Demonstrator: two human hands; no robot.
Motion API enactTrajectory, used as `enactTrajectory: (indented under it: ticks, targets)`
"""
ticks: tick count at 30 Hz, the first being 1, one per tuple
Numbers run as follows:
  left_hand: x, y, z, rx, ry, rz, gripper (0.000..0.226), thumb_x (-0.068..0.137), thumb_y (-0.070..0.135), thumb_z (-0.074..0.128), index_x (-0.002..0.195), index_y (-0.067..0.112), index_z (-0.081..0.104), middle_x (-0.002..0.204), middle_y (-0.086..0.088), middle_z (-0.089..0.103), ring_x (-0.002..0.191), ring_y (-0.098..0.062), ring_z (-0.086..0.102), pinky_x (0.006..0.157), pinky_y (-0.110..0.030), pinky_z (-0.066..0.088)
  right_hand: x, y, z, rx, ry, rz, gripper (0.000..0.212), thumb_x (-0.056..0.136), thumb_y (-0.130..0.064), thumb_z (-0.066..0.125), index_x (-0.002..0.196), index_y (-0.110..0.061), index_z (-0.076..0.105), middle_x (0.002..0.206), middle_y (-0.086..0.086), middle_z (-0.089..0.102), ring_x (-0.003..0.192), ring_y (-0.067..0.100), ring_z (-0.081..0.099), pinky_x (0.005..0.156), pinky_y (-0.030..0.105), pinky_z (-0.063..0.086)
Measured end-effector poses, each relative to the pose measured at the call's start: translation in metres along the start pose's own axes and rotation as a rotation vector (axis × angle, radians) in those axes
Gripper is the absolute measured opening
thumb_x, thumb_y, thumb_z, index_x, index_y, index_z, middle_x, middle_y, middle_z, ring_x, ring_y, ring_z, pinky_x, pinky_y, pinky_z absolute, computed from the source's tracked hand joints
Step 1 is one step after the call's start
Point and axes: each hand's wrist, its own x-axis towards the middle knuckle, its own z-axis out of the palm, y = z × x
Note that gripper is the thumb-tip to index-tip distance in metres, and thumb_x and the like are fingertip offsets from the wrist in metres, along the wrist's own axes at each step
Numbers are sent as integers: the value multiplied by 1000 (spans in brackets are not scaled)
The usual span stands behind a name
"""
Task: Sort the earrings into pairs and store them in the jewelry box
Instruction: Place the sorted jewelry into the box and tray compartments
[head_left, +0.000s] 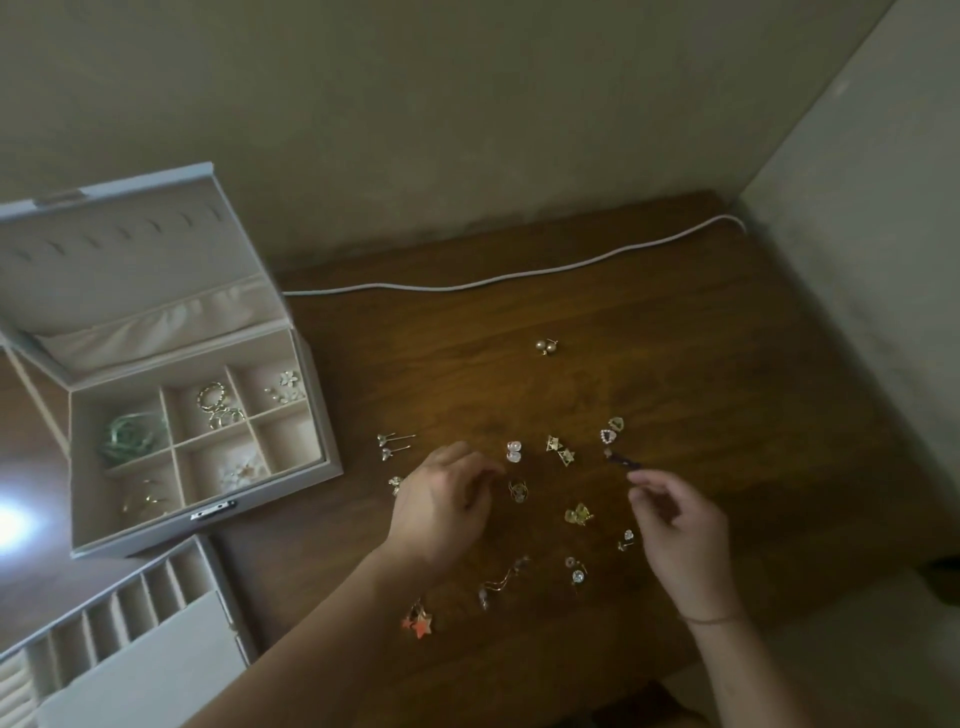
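Observation:
Several earrings lie in pairs on the brown wooden table (675, 364): pearl studs (546, 346), heart earrings (612, 430), gold triangles (560, 449), long studs (392, 446), orange stars (418, 621). The open white jewelry box (306, 395) stands at the left, with jewelry in several compartments. My left hand (441, 504) hovers palm down, fingers curled, beside a gold earring (518, 490). My right hand (680, 530) pinches a small dark earring (621, 460) at its fingertips, just below the hearts.
A white cable (519, 278) runs across the back of the table. A removed tray with narrow slots (130, 608) sits at the lower left, in front of the box. Walls close in behind and at the right.

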Motion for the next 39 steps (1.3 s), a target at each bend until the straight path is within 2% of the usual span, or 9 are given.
enactTrajectory:
  ticks: [3, 6, 8, 13, 16, 19, 25, 33, 39]
  targets:
    - [11, 10, 10, 134, -7, -7, 22, 79, 18, 64, 98, 27, 71, 97, 11, 64, 93, -20, 59, 73, -35, 53, 13, -8, 18, -166, -77, -66, 23, 87, -13, 66, 106, -25, 68, 96, -13, 65, 82, -1, 60, 66, 9, 44]
    - [27, 23, 20, 288, -1, -83, 34, 79, 23, 68, 113, 28, 66, 110, 8, 61, 107, -27, 50, 93, -47, 41, 28, -15, 23, -109, -18, 8, 22, 87, -8, 63, 103, -24, 68, 95, -9, 66, 69, 9, 58, 56, 19, 44]
    - [39, 25, 18, 197, 11, -205, 36, 85, 23, 63, 120, 25, 63, 116, 4, 58, 111, -27, 45, 97, -46, 37, 35, -12, 14, -12, 53, 88, 20, 89, -7, 60, 100, -23, 68, 95, -5, 67, 69, 12, 58, 54, 18, 41]
    - [29, 2, -7, 62, 64, -185, 28, 85, 8, 64, 111, 19, 68, 104, 2, 64, 98, -22, 54, 85, -39, 48, 29, 16, -13, -58, 104, 156, 18, 90, -11, 60, 101, -25, 65, 104, -1, 66, 91, 20, 64, 69, 29, 53]
    - [6, -9, -22, 102, 50, -195, 21, 85, 9, 66, 105, 16, 70, 100, 2, 64, 96, -23, 56, 83, -39, 50, 28, 32, -18, -349, 84, 8, 19, 89, -23, 63, 108, -23, 68, 109, -1, 64, 100, 19, 60, 67, 22, 43]
    - [-13, -17, -25, 151, 68, -229, 21, 83, 6, 68, 103, 15, 71, 100, 1, 66, 95, -24, 57, 81, -40, 52, 37, 31, -14, -492, -16, -86, 29, 90, -33, 61, 117, -24, 66, 116, -1, 61, 106, 19, 58, 69, 24, 45]
    - [-23, -7, -16, 117, 54, -205, 27, 81, 3, 70, 103, 18, 73, 97, 4, 66, 93, -22, 58, 76, -35, 52, 49, 29, -3, -565, -57, -172, 29, 90, -35, 62, 116, -24, 69, 111, -4, 61, 101, 18, 56, 62, 22, 38]
    - [-20, 8, 4, 79, 69, -138, 28, 80, 0, 63, 99, 19, 72, 91, 7, 63, 85, -21, 56, 70, -36, 51, 54, 26, 6, -580, -93, -199, 17, 92, -27, 59, 106, -21, 67, 110, -7, 58, 98, 15, 57, 64, 24, 46]
    - [-11, 29, 27, 86, 23, -89, 26, 79, 5, 66, 99, 19, 72, 91, 5, 65, 88, -22, 59, 81, -38, 52, 72, 29, -13, -483, -139, -226, 20, 94, -32, 55, 107, -23, 67, 107, -9, 62, 98, 11, 56, 72, 23, 47]
